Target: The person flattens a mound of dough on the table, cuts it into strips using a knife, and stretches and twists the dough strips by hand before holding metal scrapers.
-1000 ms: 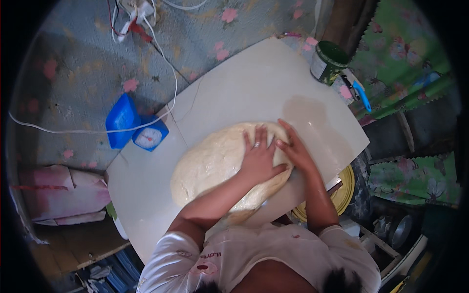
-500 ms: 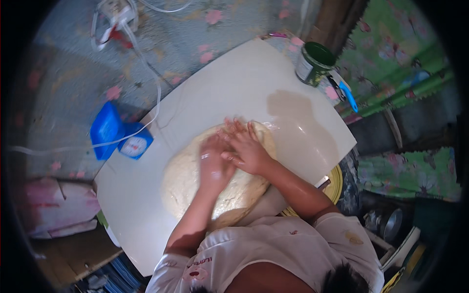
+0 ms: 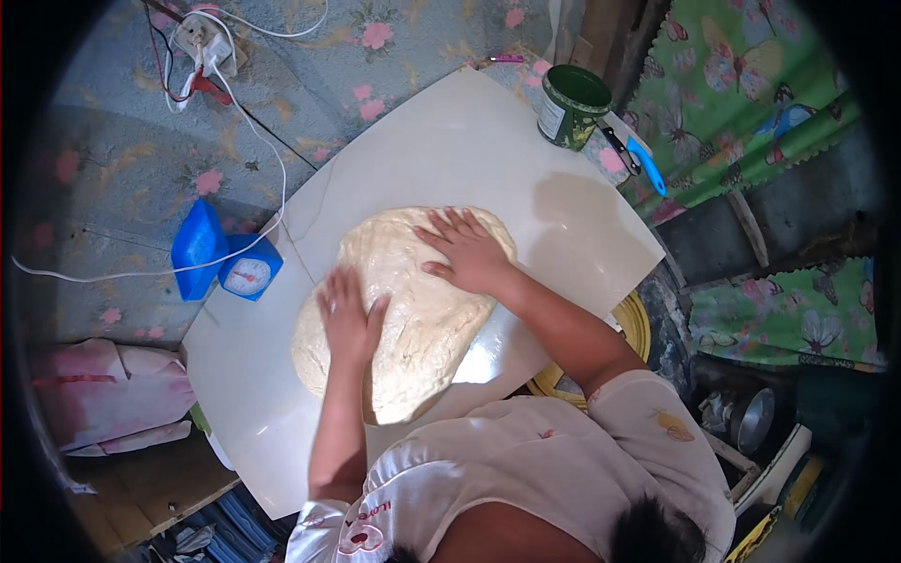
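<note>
pressing flat, fingers spread, left hand (image 3: pixel 347 319) and right hand (image 3: pixel 469 251) lie atop dough (image 3: pixel 413 319).

Soft, even daylight fills the scene, brightest on the glossy white rectangular board (image 3: pixel 441 150), which shows a pale sheen near its near edge beside the large cream dough mass (image 3: pixel 413 310). A dim shadow lies on the board toward its far right corner. Fisheye bending curves the board's edges, and a black vignette rings the frame. Focus is fairly sharp centrally, softer at the rim
</note>
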The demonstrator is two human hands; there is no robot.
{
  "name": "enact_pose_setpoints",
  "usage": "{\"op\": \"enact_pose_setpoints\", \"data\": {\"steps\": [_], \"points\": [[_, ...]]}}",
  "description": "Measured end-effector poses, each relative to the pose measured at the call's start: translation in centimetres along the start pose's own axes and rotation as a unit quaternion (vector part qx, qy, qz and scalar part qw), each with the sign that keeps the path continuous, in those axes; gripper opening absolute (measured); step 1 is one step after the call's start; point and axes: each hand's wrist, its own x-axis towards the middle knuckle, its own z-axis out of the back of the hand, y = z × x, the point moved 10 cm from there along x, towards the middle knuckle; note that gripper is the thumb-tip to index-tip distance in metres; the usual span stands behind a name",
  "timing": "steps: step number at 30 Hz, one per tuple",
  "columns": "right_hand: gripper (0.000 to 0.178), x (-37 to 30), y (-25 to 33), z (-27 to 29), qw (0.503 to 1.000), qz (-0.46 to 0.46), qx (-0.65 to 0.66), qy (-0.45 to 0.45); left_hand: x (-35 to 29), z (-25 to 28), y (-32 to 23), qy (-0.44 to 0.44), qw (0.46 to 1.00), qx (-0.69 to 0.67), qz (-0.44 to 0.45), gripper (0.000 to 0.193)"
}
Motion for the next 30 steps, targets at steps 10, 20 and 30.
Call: {"op": "enact_pose_setpoints", "data": {"steps": [10,20,30], "points": [[0.060,0.4,-2.1,2.2,0.998,-0.029,-0.003,0.051,-3.4,0.7,12.4,0.044,0.966,-0.075,0.244,0.071],[0.060,3.3,13.6,-3.5,0.984,0.133,-0.021,0.117,-11.4,-1.2,1.9,0.011,0.990,-0.030,0.136,0.077],[0.071,-5.2,14.1,-3.4,0.978,0.161,0.006,0.135,-14.4,0.3,7.8,0.015,0.981,-0.014,0.194,0.069]]}}
